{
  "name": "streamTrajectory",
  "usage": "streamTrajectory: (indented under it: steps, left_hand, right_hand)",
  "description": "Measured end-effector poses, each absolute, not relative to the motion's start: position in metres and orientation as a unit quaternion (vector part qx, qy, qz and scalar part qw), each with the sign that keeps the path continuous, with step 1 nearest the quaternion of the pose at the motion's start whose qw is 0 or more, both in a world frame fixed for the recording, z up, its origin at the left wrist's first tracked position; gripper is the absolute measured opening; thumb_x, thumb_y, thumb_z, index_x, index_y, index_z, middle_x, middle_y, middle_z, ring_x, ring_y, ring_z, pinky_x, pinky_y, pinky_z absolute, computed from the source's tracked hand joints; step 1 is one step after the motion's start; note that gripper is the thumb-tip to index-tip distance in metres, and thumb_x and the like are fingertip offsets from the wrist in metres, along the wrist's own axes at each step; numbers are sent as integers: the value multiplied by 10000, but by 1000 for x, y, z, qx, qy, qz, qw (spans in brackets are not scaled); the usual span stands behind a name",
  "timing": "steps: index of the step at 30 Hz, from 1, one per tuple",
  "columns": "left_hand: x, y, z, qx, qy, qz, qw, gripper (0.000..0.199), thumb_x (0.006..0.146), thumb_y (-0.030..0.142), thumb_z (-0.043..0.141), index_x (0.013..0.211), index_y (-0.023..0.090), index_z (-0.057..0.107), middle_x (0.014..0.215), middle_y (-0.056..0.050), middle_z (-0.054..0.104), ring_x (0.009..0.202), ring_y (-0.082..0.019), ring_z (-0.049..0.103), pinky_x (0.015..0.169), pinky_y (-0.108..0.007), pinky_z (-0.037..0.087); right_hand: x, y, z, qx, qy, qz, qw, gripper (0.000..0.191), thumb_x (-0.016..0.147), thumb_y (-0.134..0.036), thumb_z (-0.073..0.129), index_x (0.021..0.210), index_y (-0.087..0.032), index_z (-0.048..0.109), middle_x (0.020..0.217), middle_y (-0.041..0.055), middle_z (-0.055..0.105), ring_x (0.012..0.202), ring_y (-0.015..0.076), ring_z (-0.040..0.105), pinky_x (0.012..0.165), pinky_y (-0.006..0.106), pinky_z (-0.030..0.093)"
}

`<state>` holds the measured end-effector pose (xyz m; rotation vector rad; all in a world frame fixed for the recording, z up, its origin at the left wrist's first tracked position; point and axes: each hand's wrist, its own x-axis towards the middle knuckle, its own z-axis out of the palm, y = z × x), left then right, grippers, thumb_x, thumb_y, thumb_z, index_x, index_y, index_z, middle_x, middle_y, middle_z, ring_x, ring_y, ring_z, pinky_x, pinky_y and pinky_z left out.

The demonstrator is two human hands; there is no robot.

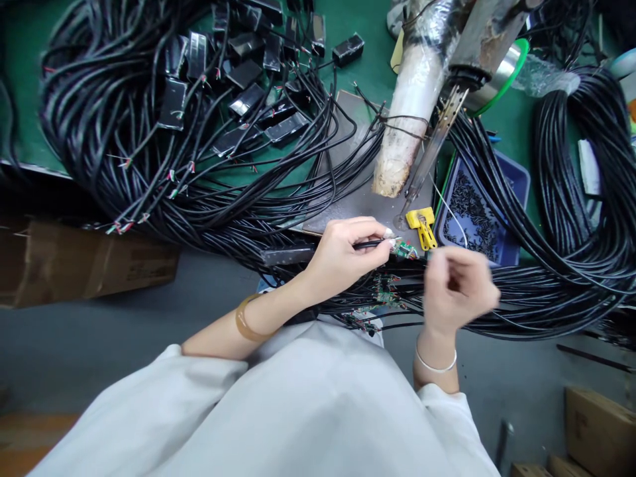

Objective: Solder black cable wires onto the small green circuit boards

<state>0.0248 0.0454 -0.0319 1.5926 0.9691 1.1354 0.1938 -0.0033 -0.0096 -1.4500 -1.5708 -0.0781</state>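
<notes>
My left hand (348, 255) pinches a black cable (366, 244) between thumb and fingertips. At the cable's end, just right of the fingertips, sits a small green circuit board (405, 249) with thin coloured wires. My right hand (460, 288) is to the right of the board, apart from it, with its fingers curled in and blurred by motion; I cannot make out whether anything is in them. Above the board, a yellow clip (421, 225) rests on a grey plate (355, 199). More green boards on cables (385, 290) lie below my left hand, over my lap.
A soldering iron (440, 139) points down over the plate, beside a wrapped tube (405, 132). A purple bin (519, 192) holds small black parts. Black cable bundles (109, 119) cover the left; another coil (561, 152) lies right. A solder spool (501, 79) stands behind.
</notes>
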Motion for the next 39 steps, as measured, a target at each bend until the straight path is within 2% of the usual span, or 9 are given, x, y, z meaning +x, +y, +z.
streamTrajectory:
  steps: [3,5,7,9,11,14,18,28,39]
  left_hand:
    - [25,49,-32,632,404,460,475,81,820,132,642,744,133,670,706,1,644,606,-71,511,561,-191,398]
    - [24,51,-32,629,402,461,479,81,814,131,637,738,135,666,707,-1,642,608,-74,511,555,-192,397]
    - [23,53,-31,630,395,469,477,87,808,119,630,728,137,661,700,1,630,606,-75,502,548,-193,390]
    - [23,54,-29,630,383,477,479,96,802,107,624,716,136,655,684,5,605,600,-74,491,540,-195,379]
    - [23,55,-28,629,372,476,489,98,794,108,627,703,135,651,672,8,573,592,-74,480,528,-198,368]
    - [23,56,-27,610,374,468,519,85,787,136,637,706,133,662,678,1,556,591,-79,482,517,-197,375]
    - [22,57,-29,577,387,469,546,109,810,181,640,769,131,728,703,-17,575,624,-96,526,531,-201,415]
    - [23,61,-28,612,381,466,513,130,763,111,644,650,128,706,609,19,482,519,-57,372,459,-219,258]
    - [24,65,-26,617,389,466,500,120,736,98,642,662,140,727,590,25,471,520,-61,370,467,-220,265]
  right_hand:
    - [197,-9,-7,-530,-545,-30,648,123,894,-199,587,993,-207,659,574,-83,476,376,50,418,362,201,285]
    - [194,-15,-10,-502,-546,-34,670,243,905,-156,574,1137,-217,611,621,-80,568,374,60,475,343,198,315]
    - [188,-21,-17,-532,-571,-17,624,313,912,-81,568,1186,-230,581,794,-39,712,491,84,629,418,208,464]
    - [180,-24,-25,-564,-603,15,564,299,899,-44,591,1136,-226,606,958,0,762,685,123,737,598,253,598]
    - [175,-24,-32,-575,-640,29,509,221,880,-65,639,1042,-214,632,1058,31,758,906,171,760,771,308,632]
    - [174,-17,-32,-576,-669,37,468,149,889,-117,642,998,-215,615,1132,63,734,1048,188,723,854,340,623]
    - [178,-8,-21,-574,-687,7,446,150,872,-118,653,964,-223,597,1089,55,738,1017,180,714,889,357,606]
    - [188,2,-6,-550,-704,117,434,121,880,-111,626,867,-213,562,1083,41,712,987,168,692,891,368,570]
    - [191,8,-2,-540,-729,104,408,139,875,-105,636,843,-214,557,1073,29,709,988,167,681,904,376,567]
